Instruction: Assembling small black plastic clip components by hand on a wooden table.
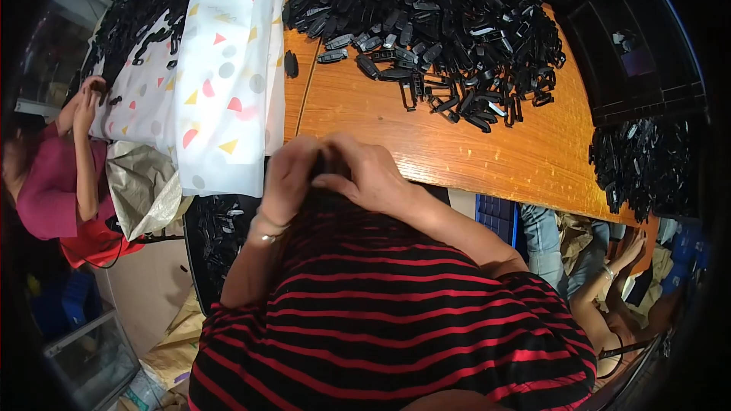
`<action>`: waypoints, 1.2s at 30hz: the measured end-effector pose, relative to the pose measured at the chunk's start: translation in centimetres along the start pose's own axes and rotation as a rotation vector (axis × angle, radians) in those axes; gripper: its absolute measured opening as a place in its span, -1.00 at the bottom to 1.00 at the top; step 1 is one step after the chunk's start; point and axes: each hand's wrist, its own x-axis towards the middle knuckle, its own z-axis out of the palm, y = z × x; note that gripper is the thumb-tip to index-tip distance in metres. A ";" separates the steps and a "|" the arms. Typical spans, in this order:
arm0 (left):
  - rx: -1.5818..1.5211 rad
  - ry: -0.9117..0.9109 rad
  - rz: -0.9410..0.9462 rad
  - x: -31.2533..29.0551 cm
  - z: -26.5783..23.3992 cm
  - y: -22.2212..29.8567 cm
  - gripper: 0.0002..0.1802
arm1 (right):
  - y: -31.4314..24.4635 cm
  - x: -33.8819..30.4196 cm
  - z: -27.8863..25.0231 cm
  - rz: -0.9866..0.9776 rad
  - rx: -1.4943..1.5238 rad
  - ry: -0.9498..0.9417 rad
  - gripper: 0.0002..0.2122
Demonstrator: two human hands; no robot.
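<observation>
At the near edge of the wooden table (358, 114), my left hand (288, 175) and my right hand (375, 176) meet in front of my body. Their fingers curl toward each other around a small dark gap. Motion blurs the left fingers, and whatever the two hands hold is too dark to make out. Beyond them lies a big heap of small black plastic parts (426, 23), long and clip-like, some with open frames. One black part (291, 64) rests apart from the heap, beside the patterned cloth.
A white cloth with coloured shapes (228, 68) covers the table's left side, with more black parts above it. A black bin of parts (221, 228) stands by my left arm. Black crates (636, 46) are at right. A co-worker's hands (90, 95) are at far left; another person's arm (620, 259) shows right.
</observation>
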 end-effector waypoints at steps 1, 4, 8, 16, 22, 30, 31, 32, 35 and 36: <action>0.066 0.020 -0.141 -1.3 -1.2 0.4 -0.64 | 0.2 0.2 -0.5 -0.162 -0.021 -0.041 -0.64; 0.745 0.085 -0.158 -5.8 -6.8 0.0 -0.73 | 1.3 0.9 -3.9 -0.085 -0.134 0.027 -0.74; 1.394 0.184 0.026 -10.0 -9.5 0.9 -0.82 | 1.7 1.8 -8.2 0.025 -0.608 0.181 -0.81; 0.884 0.290 0.467 1.9 -2.3 2.1 -0.84 | 2.9 2.9 -8.5 0.048 -0.858 0.147 -0.83; 1.309 0.268 0.267 11.0 -3.0 1.0 -0.72 | 3.2 2.0 -8.9 -0.035 -0.848 0.119 -0.87; 1.398 0.079 0.334 12.3 -6.0 0.9 -0.84 | 2.8 1.0 -10.1 -0.057 -0.752 0.157 -0.90; 1.396 0.067 0.336 12.1 -5.8 1.2 -0.84 | 2.5 1.1 -10.0 -0.087 -0.742 0.162 -0.91; 1.398 0.075 0.394 11.7 -5.6 1.4 -0.86 | 2.5 1.1 -9.9 -0.147 -0.732 0.173 -0.89; 1.355 0.081 0.471 11.2 -4.9 1.4 -0.79 | 2.7 1.4 -9.3 -0.080 -0.593 0.107 -0.85; 1.309 0.090 0.463 10.9 -4.4 1.3 -0.79 | 3.1 1.5 -9.0 -0.035 -0.523 0.068 -0.75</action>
